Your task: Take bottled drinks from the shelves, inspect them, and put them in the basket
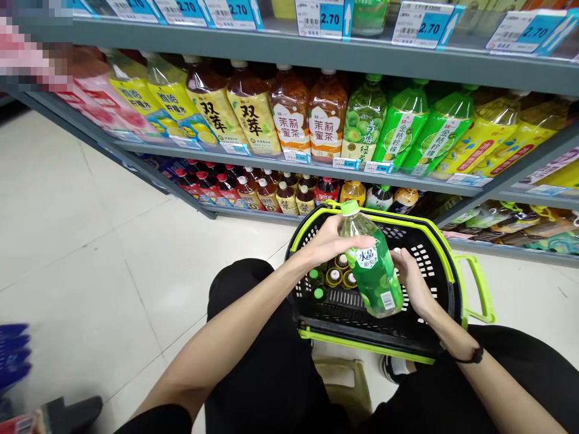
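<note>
A large green-labelled drink bottle with a light green cap is held tilted over a shopping basket. My left hand is closed round its upper part, the thumb lying across the front of the label. On the other side, my right hand has its fingers curled against the bottle's lower right side; some of them are hidden behind it. Below is the black basket with lime-green trim. Inside it, at the left, stand several bottles, among them dark-capped ones and green-capped ones.
A grey shelf runs across ahead, with rows of large drink bottles and smaller ones below. A lime-green basket handle sticks out to the right. Between my legs is a beige stool. Pale floor tiles lie to the left.
</note>
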The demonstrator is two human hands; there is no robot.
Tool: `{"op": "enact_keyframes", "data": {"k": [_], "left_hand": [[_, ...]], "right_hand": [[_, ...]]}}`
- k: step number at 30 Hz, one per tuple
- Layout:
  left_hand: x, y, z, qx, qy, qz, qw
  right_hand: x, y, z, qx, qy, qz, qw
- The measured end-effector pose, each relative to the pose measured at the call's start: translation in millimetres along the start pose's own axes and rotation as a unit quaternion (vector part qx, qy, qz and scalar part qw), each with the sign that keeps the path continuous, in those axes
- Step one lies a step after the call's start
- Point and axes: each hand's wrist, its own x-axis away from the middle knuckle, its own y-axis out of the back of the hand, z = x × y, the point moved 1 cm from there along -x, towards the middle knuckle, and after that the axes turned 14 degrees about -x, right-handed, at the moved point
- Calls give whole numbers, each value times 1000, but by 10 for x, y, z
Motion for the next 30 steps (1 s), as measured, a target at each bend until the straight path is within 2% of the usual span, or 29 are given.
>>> {"op": "enact_keyframes", "data": {"k": [4,8,12,17,19,25,30], "left_hand": [[-1,-61,7,69,-10,22,997],[-16,-109,15,52,-26,51,997],[-16,-156,53,44,-2,75,996],[-4,-160,57,43,0,55,998],[-19,-143,61,28,11,49,998],[-84,-207,169,33,24,50,998],[-92,-321,232,54,35,49,997]], "right_hand": [[73,-174,61,-125,-124,16,984],[188,-312,63,-155,-191,55,968],[224,-313,-50,-189,-176,24,966],[216,-290,-158,-198,-70,6,978],[209,-298,-165,-184,-48,-1,982],[183,-328,-209,-188,-107,-76,973],[158,-273,-305,-158,-127,-104,974]]}}
